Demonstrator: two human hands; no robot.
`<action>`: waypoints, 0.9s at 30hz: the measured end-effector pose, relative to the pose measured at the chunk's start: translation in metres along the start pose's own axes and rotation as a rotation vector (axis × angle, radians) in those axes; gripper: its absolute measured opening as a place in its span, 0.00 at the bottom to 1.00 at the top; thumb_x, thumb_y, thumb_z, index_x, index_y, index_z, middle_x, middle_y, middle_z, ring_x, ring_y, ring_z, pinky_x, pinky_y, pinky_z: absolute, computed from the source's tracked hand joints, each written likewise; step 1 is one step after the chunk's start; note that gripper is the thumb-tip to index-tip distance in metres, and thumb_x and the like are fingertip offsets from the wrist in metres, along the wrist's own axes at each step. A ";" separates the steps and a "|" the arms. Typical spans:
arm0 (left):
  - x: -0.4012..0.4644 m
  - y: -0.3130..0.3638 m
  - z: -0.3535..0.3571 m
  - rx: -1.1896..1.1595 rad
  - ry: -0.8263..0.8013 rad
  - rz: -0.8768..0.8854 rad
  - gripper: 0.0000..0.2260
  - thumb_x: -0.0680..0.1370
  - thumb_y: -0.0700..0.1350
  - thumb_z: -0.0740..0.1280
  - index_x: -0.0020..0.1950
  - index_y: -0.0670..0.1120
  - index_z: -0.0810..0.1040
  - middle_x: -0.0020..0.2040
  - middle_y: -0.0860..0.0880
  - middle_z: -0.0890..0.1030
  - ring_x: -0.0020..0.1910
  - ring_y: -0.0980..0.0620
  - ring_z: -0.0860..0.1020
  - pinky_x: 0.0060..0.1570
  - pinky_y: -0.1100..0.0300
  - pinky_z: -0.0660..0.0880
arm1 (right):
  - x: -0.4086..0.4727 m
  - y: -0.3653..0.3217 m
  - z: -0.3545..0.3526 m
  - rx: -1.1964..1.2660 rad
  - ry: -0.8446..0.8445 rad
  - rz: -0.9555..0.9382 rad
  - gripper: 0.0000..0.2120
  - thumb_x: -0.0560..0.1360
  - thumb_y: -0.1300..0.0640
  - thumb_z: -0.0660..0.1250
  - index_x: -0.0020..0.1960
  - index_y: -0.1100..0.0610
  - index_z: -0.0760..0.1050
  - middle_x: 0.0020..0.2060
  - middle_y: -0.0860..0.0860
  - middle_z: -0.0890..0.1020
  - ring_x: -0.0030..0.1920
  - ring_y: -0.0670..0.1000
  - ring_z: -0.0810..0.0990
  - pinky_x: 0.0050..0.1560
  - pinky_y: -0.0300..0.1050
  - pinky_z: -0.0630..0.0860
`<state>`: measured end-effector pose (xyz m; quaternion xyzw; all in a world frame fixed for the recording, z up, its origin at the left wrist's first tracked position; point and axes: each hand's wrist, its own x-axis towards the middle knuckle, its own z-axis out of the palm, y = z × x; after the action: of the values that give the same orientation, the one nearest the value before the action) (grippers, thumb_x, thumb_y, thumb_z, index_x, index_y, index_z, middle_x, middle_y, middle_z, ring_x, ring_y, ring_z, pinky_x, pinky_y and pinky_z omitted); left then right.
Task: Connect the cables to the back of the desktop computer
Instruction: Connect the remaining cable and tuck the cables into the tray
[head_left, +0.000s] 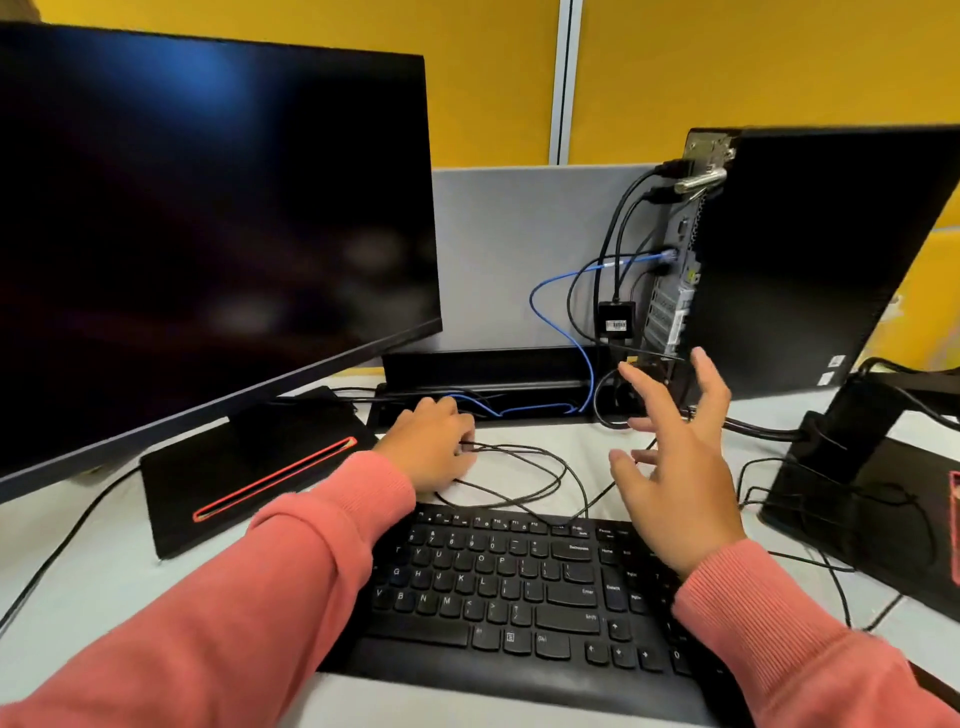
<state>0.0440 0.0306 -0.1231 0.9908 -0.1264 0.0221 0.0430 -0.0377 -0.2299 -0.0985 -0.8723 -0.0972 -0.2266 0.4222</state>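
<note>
The black desktop computer (810, 249) stands upright at the right, its back panel (675, 270) turned toward the middle. A blue cable (550, 280) and several black cables (618, 228) are plugged into that panel; a small black adapter (616, 319) hangs from one. My left hand (434, 441) rests on the desk with fingers curled round a thin black cable (519, 467) that loops in front of the keyboard. My right hand (675, 452) hovers with fingers spread, just below the computer's back, holding nothing.
A large dark monitor (208, 218) on a black base (249, 478) fills the left. A black keyboard (519, 587) lies under my forearms. A second monitor stand (857, 467) with cables sits at the right. A grey partition (519, 249) and black cable tray (483, 395) are behind.
</note>
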 end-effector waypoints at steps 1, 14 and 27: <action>0.002 0.000 0.000 0.045 0.018 0.020 0.09 0.82 0.52 0.62 0.58 0.51 0.76 0.58 0.50 0.73 0.60 0.47 0.71 0.61 0.50 0.70 | -0.004 0.001 -0.001 -0.031 -0.008 -0.026 0.38 0.73 0.66 0.72 0.74 0.37 0.65 0.78 0.36 0.39 0.52 0.46 0.79 0.49 0.41 0.80; 0.047 -0.022 -0.003 -0.829 0.293 -0.349 0.09 0.83 0.38 0.62 0.52 0.51 0.79 0.37 0.49 0.81 0.34 0.54 0.77 0.28 0.68 0.69 | 0.006 0.016 0.025 -0.384 -0.405 -0.359 0.12 0.78 0.44 0.62 0.60 0.40 0.75 0.58 0.36 0.68 0.55 0.44 0.70 0.57 0.47 0.75; 0.089 -0.015 0.021 -0.993 0.367 -0.205 0.09 0.82 0.37 0.66 0.54 0.46 0.84 0.32 0.50 0.77 0.24 0.55 0.77 0.36 0.51 0.84 | 0.032 0.039 0.004 -0.152 -0.898 -0.112 0.18 0.64 0.34 0.77 0.52 0.33 0.81 0.66 0.27 0.63 0.62 0.34 0.72 0.65 0.38 0.70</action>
<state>0.1342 0.0207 -0.1403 0.8383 -0.0145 0.1278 0.5298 0.0060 -0.2517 -0.1124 -0.9060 -0.3007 0.1449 0.2603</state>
